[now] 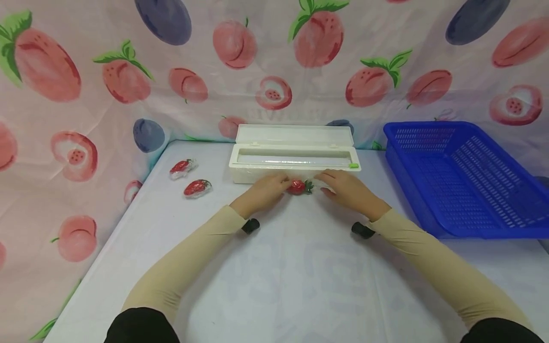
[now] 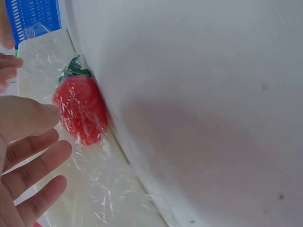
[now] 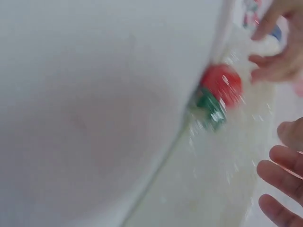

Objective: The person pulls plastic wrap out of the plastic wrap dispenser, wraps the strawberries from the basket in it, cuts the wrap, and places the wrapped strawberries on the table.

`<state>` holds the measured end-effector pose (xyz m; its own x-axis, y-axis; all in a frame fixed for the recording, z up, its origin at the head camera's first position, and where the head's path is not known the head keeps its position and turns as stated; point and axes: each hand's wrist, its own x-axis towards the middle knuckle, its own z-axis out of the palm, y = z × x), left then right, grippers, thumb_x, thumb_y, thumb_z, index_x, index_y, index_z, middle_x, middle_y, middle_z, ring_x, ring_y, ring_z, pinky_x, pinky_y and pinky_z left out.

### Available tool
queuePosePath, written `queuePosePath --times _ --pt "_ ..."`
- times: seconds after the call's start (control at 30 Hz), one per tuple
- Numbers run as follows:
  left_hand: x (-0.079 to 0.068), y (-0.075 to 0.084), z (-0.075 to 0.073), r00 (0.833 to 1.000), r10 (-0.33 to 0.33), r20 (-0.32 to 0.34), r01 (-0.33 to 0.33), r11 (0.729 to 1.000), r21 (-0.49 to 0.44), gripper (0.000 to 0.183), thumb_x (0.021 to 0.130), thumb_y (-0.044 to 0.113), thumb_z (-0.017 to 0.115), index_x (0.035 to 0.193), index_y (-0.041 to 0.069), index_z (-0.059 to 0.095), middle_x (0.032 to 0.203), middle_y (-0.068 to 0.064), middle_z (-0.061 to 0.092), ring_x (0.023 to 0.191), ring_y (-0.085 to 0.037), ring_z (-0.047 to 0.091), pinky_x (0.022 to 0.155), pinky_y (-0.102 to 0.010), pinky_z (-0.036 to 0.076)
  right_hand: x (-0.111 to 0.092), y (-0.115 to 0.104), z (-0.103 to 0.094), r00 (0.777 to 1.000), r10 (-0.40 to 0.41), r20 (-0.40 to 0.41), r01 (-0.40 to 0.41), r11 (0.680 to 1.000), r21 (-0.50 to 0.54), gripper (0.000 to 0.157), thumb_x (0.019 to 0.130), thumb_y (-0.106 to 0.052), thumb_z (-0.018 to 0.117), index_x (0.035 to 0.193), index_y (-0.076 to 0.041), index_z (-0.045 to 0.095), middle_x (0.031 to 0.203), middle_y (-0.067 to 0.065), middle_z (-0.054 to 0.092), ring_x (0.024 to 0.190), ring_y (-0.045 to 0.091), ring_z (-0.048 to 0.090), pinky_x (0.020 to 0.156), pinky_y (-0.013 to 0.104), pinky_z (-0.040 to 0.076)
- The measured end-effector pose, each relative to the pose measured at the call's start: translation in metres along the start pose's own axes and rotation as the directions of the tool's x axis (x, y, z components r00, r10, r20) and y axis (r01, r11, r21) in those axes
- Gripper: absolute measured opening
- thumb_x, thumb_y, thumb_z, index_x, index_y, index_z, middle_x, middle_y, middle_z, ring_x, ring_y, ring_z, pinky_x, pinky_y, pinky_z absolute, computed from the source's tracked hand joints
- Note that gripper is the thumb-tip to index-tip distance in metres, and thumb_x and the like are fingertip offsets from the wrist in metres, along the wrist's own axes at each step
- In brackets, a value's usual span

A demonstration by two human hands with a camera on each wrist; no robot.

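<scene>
A red strawberry [image 1: 296,186] with green leaves lies under clear cling film [image 2: 106,189] at the front side of a white cling film dispenser [image 1: 296,176]. My left hand [image 1: 267,191] is on its left, fingers apart and loosely bent; in the left wrist view the thumb tip [image 2: 51,113] is right at the fruit's edge. On the leaf side is my right hand [image 1: 349,189], its fingers spread and relaxed beside the film. In the right wrist view the wrapped strawberry [image 3: 221,85] is blurred, with the right fingers [image 3: 279,177] apart from it.
The dispenser's lid [image 1: 295,136] stands raised at the back, and a green slider [image 1: 353,166] sits at its right end. Two wrapped strawberries [image 1: 182,167] [image 1: 197,188] lie on the left of the white table. A blue plastic basket [image 1: 407,190] stands on the right.
</scene>
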<state>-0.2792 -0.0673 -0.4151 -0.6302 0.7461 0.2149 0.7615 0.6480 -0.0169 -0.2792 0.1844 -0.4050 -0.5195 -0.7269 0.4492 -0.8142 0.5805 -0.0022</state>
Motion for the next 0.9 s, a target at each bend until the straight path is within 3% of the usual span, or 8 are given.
queuePosePath --times 0.1,0.17,0.33,0.47,0.63,0.73,0.9 --pt "0.005 0.004 -0.002 1.000 0.007 0.003 -0.007 1.000 -0.001 0.029 0.087 0.006 0.061 0.116 0.005 0.063 0.111 -0.011 0.062 0.101 -0.024 0.062 0.090 -0.033 0.050 -0.006 0.010 -0.016 0.993 0.105 -0.044 -0.105 0.994 0.016 0.035 0.077 -0.007 0.074 0.110 0.000 0.063 0.100 0.015 0.067 0.090 0.031 0.065 0.078 0.043 0.054" --pt "0.010 0.006 -0.005 1.000 0.009 0.005 -0.009 1.000 -0.002 0.029 0.088 0.006 0.059 0.117 0.005 0.062 0.111 -0.010 0.062 0.101 -0.023 0.062 0.089 -0.033 0.050 -0.008 0.020 -0.026 0.978 0.208 -0.030 -0.206 0.978 0.044 0.035 0.080 -0.010 0.073 0.111 0.000 0.062 0.102 0.017 0.066 0.091 0.032 0.064 0.078 0.044 0.053" --pt "0.031 0.014 -0.016 1.000 0.011 0.023 -0.013 0.997 0.076 0.026 0.091 0.009 0.056 0.116 0.007 0.062 0.111 -0.007 0.062 0.100 -0.021 0.062 0.088 -0.034 0.049 -0.008 0.045 -0.047 0.903 0.406 0.141 -0.418 0.906 0.070 0.043 0.082 -0.015 0.071 0.119 0.003 0.058 0.116 0.023 0.062 0.107 0.038 0.058 0.090 0.050 0.047" --pt "0.054 0.021 -0.023 1.000 0.022 0.010 -0.024 0.988 0.154 0.024 0.092 0.013 0.055 0.114 0.008 0.064 0.110 -0.007 0.064 0.100 -0.021 0.063 0.087 -0.034 0.049 -0.006 0.059 -0.045 0.856 0.451 0.252 -0.485 0.870 0.087 0.050 0.081 -0.018 0.073 0.122 0.005 0.056 0.122 0.026 0.059 0.115 0.040 0.054 0.098 0.052 0.042" --pt "0.085 0.029 -0.028 1.000 0.016 -0.009 -0.014 0.977 0.213 0.023 0.094 0.023 0.055 0.110 0.012 0.066 0.105 -0.003 0.065 0.097 -0.019 0.063 0.084 -0.032 0.049 -0.007 0.072 -0.030 0.859 0.431 0.276 -0.480 0.865 0.145 0.051 0.080 -0.021 0.074 0.120 0.006 0.057 0.120 0.026 0.060 0.115 0.041 0.054 0.096 0.052 0.043" --pt "0.101 0.036 -0.028 1.000 -0.005 0.006 0.004 0.976 0.216 0.024 0.094 0.026 0.055 0.111 0.014 0.066 0.105 -0.001 0.065 0.097 -0.018 0.062 0.085 -0.032 0.048 -0.009 0.078 -0.024 0.868 0.415 0.274 -0.469 0.866 0.174 0.049 0.080 -0.020 0.074 0.120 0.004 0.060 0.121 0.025 0.060 0.124 0.043 0.047 0.098 0.054 0.042" --pt "0.120 0.044 -0.021 0.998 -0.055 0.020 0.050 0.977 0.208 0.028 0.095 0.031 0.053 0.117 0.016 0.064 0.110 0.000 0.065 0.101 -0.018 0.061 0.090 -0.033 0.046 -0.013 0.085 -0.019 0.861 0.409 0.301 -0.478 0.853 0.209 0.050 0.081 -0.021 0.073 0.126 -0.002 0.058 0.133 0.025 0.052 0.133 0.044 0.035 0.102 0.058 0.037"
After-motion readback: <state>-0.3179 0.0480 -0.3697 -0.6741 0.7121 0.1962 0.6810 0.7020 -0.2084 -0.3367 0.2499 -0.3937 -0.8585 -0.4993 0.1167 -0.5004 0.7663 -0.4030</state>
